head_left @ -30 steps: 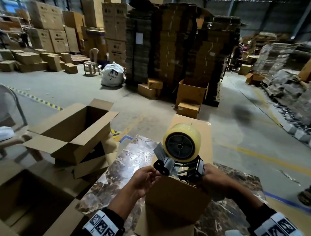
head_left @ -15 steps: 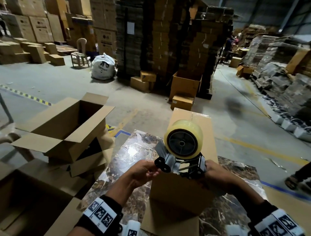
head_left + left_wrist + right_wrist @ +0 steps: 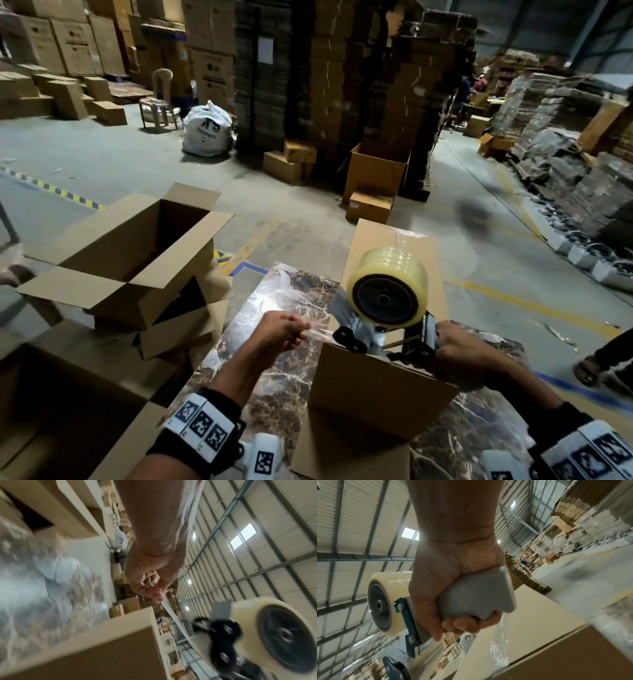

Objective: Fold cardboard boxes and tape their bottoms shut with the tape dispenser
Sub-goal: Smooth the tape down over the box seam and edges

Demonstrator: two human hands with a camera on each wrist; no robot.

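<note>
A folded cardboard box (image 3: 376, 390) stands on the marble-patterned table (image 3: 274, 308), a strip of clear tape running along its top seam. Above its near edge my right hand (image 3: 459, 353) grips the grey handle (image 3: 476, 595) of the tape dispenser (image 3: 383, 308), which carries a thick roll of clear tape (image 3: 385, 601). My left hand (image 3: 284, 330) is left of the dispenser and pinches the loose tape end (image 3: 169, 611), which stretches from its fingers to the dispenser's roller. The box (image 3: 102, 649) lies just under that strip.
An open cardboard box (image 3: 137, 260) lies on other boxes left of the table, with another open one (image 3: 51, 411) at the near left. Tall stacks of flat cartons (image 3: 342, 85) stand behind. A person's sandalled foot (image 3: 589, 366) is on the floor at right.
My left hand has drawn away to the left from the dispenser's roller, pulling out a short length of tape. The right hand and dispenser stay over the box.
</note>
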